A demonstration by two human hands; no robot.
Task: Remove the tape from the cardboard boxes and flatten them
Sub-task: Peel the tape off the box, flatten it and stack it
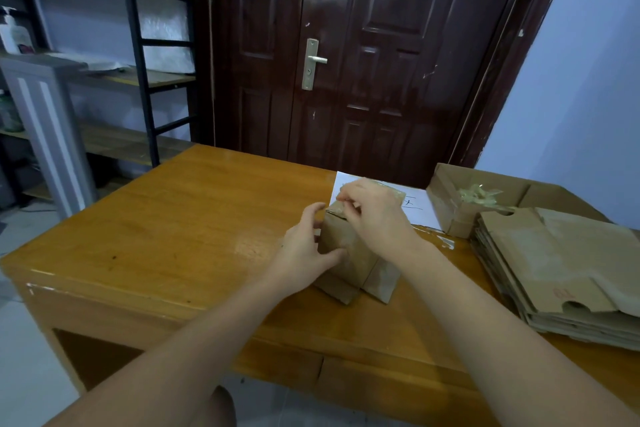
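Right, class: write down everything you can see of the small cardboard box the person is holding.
The small box is plain brown cardboard, standing unflattened on the wooden table, with a white sheet showing behind it. A seam runs down its near face, and two bottom flaps splay toward the camera. The left hand grips its left side, thumb on the near face. The right hand covers the top, fingers pinching what looks like glossy tape at the upper edge.

both bare forearms are stretched forward and drawn together. the left hand (pixel 304 250) is cupped, thumb laid against the near face of the cardboard box (pixel 360 270), fingers curled round its left corner. the right hand (pixel 375 215) is bent downward, fingertips pinched at its top edge.
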